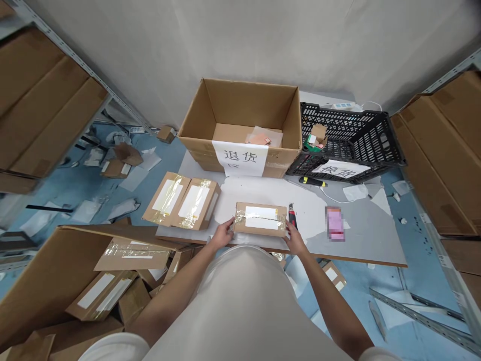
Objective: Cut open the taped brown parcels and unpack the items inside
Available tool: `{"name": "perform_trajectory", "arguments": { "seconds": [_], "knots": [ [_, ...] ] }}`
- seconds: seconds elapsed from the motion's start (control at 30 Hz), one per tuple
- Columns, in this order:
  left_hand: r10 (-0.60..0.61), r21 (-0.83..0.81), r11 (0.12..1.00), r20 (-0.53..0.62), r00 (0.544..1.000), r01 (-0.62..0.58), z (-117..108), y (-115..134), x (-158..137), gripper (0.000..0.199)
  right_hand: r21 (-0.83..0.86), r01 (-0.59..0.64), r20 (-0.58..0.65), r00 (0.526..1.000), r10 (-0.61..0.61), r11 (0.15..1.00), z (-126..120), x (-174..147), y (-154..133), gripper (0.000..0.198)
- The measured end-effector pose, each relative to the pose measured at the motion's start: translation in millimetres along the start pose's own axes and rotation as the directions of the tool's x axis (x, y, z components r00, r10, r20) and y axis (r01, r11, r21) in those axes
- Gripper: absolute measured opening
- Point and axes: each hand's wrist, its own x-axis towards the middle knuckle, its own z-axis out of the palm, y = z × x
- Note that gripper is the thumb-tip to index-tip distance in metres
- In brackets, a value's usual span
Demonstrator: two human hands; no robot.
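A taped cardboard parcel with a white label lies flat near the front edge of the table, long side toward me. My left hand grips its left end, while my right hand grips the right end; some fingertips are hidden against the cardboard. Just beyond my right hand, a red and black utility knife rests by the parcel. Two more labelled parcels, one on the left and its neighbour, stand side by side to the left on the table.
Behind stands a large open carton with a paper sign and flat packets inside. Right of it is a black plastic crate. A yellow-black tool and a blurred pink item lie rightward. A big box of parcels sits lower left.
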Motion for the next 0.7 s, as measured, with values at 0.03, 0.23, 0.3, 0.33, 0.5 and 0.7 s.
{"name": "perform_trajectory", "arguments": {
  "seconds": [0.03,0.23,0.3,0.33,0.5,0.7],
  "knots": [
    [0.011,-0.002,1.0,0.04,0.999,-0.011,2,0,0,0.056,0.01,0.014,0.026,1.0,-0.014,1.0,2,0,-1,0.065],
    [0.019,0.067,0.997,0.054,0.998,-0.022,0,21,6,0.047,-0.012,-0.001,0.056,0.998,0.002,1.0,-3,10,-23,0.048],
    [0.022,0.211,0.977,0.015,1.0,-0.024,-5,32,13,0.043,-0.122,-0.033,0.043,0.998,0.039,0.992,-11,16,-31,0.037],
    [0.018,0.28,0.96,-0.007,1.0,-0.015,-6,37,17,0.043,-0.172,-0.057,0.032,0.997,0.063,0.983,-13,20,-35,0.037],
    [-0.026,0.381,0.923,-0.074,0.997,0.052,-1,46,37,0.045,-0.252,-0.139,-0.01,0.99,0.141,0.958,-12,36,-40,0.046],
    [-0.07,0.351,0.931,-0.089,0.994,0.097,3,33,43,0.046,-0.211,-0.158,-0.018,0.987,0.158,0.965,-5,39,-29,0.052]
  ]
}}
